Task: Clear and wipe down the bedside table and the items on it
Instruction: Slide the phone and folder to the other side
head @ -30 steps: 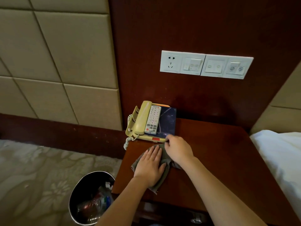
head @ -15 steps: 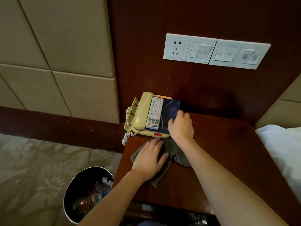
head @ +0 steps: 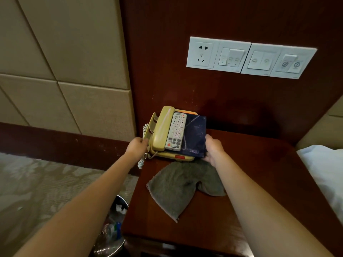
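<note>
At far left, patterned carpet (head: 37, 182) runs below a padded wall (head: 65, 62). A waste bin (head: 111, 236) holding litter stands on the floor just beside the bench's left edge.

The left hand (head: 136, 148) reaches the telephone (head: 161, 130) from the open floor side. Its fingers (head: 144, 140) curl onto the left rim of the base, beside the coiled cord (head: 145, 129), which hangs over the bench's left edge.

The telephone occupies the far left corner of the bench (head: 259, 182), close to the wooden wall panel (head: 222, 99) behind it. A remote control (head: 176, 131) lies on the telephone, next to the handset. A blue folder (head: 195, 136) lies on its right half.

A grey cloth (head: 178, 186) lies crumpled and unheld on the bench between the forearms. Its far edge touches or passes under the telephone's front edge.

The right hand (head: 213, 149) grips the telephone's near right corner. The thumb lies along the folder's right edge and the fingers are hidden beneath the base. Whether the base is raised off the bench cannot be told.

Right of this hand, bare bench surface extends to white bed linen (head: 323, 164) at the bench's right edge. A white switch plate (head: 250, 58) is set in the wall panel above.
</note>
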Tool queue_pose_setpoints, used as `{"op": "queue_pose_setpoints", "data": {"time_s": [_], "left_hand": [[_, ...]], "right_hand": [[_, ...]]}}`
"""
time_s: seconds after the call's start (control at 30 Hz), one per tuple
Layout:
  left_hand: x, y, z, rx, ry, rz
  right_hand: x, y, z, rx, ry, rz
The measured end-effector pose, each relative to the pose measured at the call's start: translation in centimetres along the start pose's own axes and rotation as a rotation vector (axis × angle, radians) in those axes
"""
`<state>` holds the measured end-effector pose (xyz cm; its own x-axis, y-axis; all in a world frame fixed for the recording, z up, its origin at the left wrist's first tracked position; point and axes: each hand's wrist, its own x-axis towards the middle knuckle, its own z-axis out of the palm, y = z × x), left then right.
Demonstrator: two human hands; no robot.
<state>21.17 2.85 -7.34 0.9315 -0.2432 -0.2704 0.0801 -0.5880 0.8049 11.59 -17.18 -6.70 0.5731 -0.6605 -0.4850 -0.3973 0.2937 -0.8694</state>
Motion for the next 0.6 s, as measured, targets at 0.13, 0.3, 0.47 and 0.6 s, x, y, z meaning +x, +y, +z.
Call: {"op": "queue_pose_setpoints", "data": {"time_s": [0.13,0.3,0.47,0.6], "left_hand": [[1.4,-0.2,1.2,-0.069,0.055,-0.041],[2.2,-0.8,1.6,-0.116,0.123,0.020],[2.0,-0.8,1.1,-0.105,0.104,0.077],[1.5,0.4,1.6,-0.081,0.072,0.112]], "right_hand": [[0.5,0.2,-0.3,0.086,-0.086,0.048],[1.8,0.3,0.3,0.150,-0.137,0.101],[1.8,-0.3,0.4,0.172,-0.155,0.123],[1.3,-0.8,-1.5,0.173,-0.140,0.117]]}}
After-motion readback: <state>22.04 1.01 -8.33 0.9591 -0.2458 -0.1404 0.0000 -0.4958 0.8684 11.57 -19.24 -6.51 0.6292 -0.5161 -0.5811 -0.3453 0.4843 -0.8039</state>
